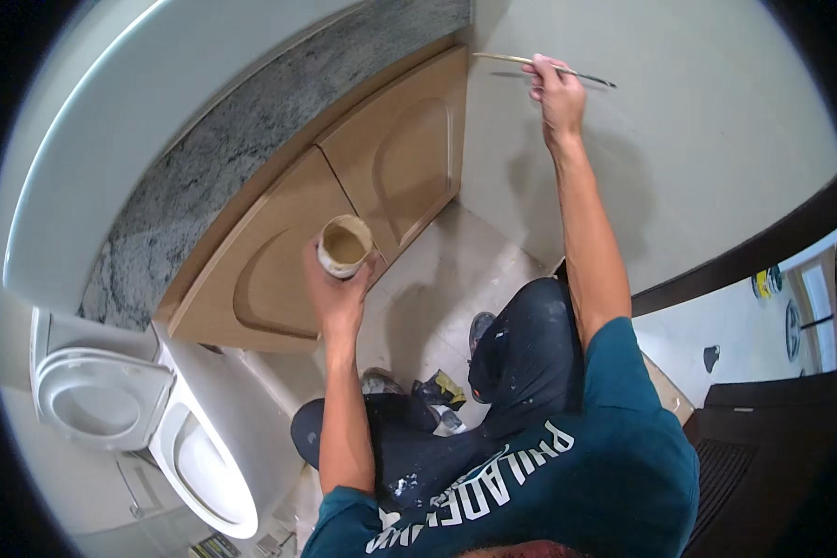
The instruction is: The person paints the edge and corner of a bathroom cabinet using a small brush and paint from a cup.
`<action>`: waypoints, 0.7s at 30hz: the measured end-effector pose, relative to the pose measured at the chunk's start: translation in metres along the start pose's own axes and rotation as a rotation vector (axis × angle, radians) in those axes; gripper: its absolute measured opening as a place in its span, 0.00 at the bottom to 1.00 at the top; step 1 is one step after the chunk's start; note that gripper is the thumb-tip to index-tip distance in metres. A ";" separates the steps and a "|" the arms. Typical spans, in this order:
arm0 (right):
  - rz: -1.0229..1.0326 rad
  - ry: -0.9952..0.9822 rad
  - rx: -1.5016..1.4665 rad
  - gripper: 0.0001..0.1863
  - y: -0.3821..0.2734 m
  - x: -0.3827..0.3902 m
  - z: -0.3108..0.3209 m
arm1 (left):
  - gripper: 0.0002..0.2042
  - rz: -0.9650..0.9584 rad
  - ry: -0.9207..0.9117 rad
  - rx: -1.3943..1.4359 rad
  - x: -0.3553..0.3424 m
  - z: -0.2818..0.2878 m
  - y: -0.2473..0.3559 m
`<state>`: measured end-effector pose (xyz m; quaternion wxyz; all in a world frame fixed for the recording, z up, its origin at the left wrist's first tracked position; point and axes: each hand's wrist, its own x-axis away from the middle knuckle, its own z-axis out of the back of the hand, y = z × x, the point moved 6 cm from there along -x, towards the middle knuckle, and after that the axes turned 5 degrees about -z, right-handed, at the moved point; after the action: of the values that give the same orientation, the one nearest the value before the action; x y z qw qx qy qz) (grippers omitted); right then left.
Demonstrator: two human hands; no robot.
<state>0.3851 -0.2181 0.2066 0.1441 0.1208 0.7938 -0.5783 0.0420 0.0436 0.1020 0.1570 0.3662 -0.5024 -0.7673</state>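
Note:
In the head view, my left hand [335, 298] is closed round a small white cup [345, 247] of tan paint, held in front of the light wood cabinet doors [391, 139]. My right hand [556, 100] grips a thin paintbrush [595, 80] at upper right, before a pale wall [707, 112]. The brush's pale end reaches toward the corner where the wall meets the cabinet's upper frame; I cannot tell whether it touches.
A speckled grey stone band [232, 158] runs under a white basin edge [74, 186]. A toilet [205, 446] stands at lower left. Dark trim [707, 270] edges the wall at right, near a dark louvred door [753, 446]. Small items [442, 391] lie on the floor by my feet.

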 end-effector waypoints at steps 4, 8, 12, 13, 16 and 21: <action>0.140 -0.037 0.276 0.15 -0.001 -0.042 -0.018 | 0.28 0.061 0.041 0.088 -0.003 0.005 0.011; 0.202 -0.032 0.401 0.15 -0.004 -0.044 -0.029 | 0.27 0.011 0.048 -0.005 -0.005 0.013 0.016; -0.138 0.062 0.156 0.10 0.046 -0.031 -0.014 | 0.28 0.062 0.028 0.015 -0.004 0.013 0.017; -0.162 0.083 0.057 0.10 0.060 -0.028 -0.009 | 0.29 0.067 0.020 0.008 -0.004 0.010 0.017; -0.218 0.097 -0.104 0.10 0.078 -0.014 -0.018 | 0.30 0.077 0.014 0.042 -0.003 0.011 0.019; -0.221 0.069 -0.126 0.12 0.089 -0.009 -0.024 | 0.28 0.061 0.050 0.016 -0.003 0.016 0.013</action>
<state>0.4231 -0.1690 0.1383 0.0592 0.0432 0.8415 -0.5353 0.0308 0.0503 0.1179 0.1899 0.3709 -0.5153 -0.7489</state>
